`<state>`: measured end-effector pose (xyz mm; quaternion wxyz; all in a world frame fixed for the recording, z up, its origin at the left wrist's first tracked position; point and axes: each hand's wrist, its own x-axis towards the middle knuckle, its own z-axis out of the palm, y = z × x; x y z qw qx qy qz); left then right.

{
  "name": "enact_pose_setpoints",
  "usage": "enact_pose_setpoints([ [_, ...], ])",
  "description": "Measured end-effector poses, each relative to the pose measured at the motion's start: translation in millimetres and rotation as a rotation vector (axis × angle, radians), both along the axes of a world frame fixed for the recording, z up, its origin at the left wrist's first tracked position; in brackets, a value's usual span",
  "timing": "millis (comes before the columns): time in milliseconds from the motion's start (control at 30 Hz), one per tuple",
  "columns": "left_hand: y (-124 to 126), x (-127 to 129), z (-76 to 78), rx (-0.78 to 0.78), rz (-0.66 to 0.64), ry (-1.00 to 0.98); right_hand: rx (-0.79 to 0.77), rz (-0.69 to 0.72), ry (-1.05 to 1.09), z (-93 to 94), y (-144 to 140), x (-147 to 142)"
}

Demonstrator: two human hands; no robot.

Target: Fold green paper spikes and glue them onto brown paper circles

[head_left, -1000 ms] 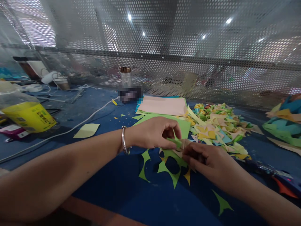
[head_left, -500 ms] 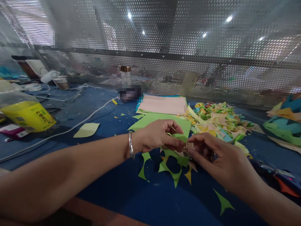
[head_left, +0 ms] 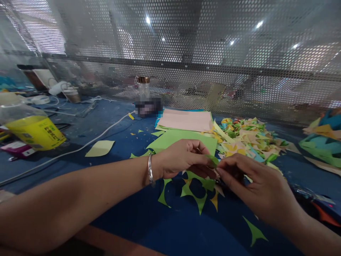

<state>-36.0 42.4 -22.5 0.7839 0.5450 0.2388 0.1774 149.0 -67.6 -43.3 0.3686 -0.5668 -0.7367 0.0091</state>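
Note:
Over the blue table, my left hand [head_left: 183,160], with a silver bangle on its wrist, is closed on a small curved piece of green paper [head_left: 213,160]. My right hand [head_left: 253,186] pinches at the right end of that piece, its thumb and forefinger pressed together; the rest of its fingers curl behind. Below my hands lie green paper offcuts [head_left: 198,200] with curved edges and a yellow offcut [head_left: 214,202]. Just behind my left hand is a sheet of green paper [head_left: 183,137].
A pink sheet [head_left: 186,120] tops a paper stack at the back. Right of it lies a heap of coloured paper scraps [head_left: 247,138]. A white cable [head_left: 87,142] crosses the left side, near a yellow-labelled bottle [head_left: 34,133]. Perforated metal panels [head_left: 173,42] stand behind.
The green paper piece has shifted slightly right and tilted between my fingers. A pale beige bit seen at my right fingertips earlier no longer shows. The view has moved slightly.

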Motion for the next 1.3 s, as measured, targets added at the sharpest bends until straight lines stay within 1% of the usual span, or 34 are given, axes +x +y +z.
enact_pose_setpoints([
  [100, -1.7, 0.8, 0.3, 0.051, 0.044, -0.003, -0.029, -0.011, 0.009, 0.0, 2.2, 3.2],
  [200, -4.7, 2.3, 1.8, 0.096, 0.065, 0.024, -0.091, 0.0, 0.034, 1.0, 5.0, 7.1],
  [333, -7.5, 2.5, 4.3, 0.102, 0.082, 0.023, -0.149, 0.003, 0.108, 2.7, 5.3, 5.9],
  [433, -8.5, -0.1, 4.4, 0.129, 0.057, -0.012, -0.137, -0.041, 0.176, 2.8, 3.1, -0.7],
  [500, -9.1, -1.9, 2.7, 0.192, 0.049, -0.032, -0.126, -0.08, 0.222, 2.6, 1.5, -5.6],
  [633, -10.6, -2.1, -3.2, 0.337, 0.079, -0.036, -0.129, -0.091, 0.25, 3.0, 0.1, -9.4],
  [833, -12.8, 1.2, -6.8, 0.429, 0.104, -0.041, -0.127, -0.092, 0.253, 3.4, -0.1, -7.2],
  [967, -13.4, 1.3, -5.6, 0.428, 0.121, -0.042, -0.123, -0.074, 0.255, 2.8, 0.9, -6.0],
  [1133, -12.8, 1.1, -6.9, 0.364, 0.11, -0.056, -0.122, -0.05, 0.2, 3.6, 2.9, -1.2],
  [1200, -12.8, 1.2, -7.7, 0.349, 0.106, -0.068, -0.112, -0.064, 0.197, 4.5, 2.3, -1.6],
  [1300, -13.4, 1.7, -8.6, 0.37, 0.121, -0.068, -0.095, -0.116, 0.208, 5.4, 0.3, -4.8],
])
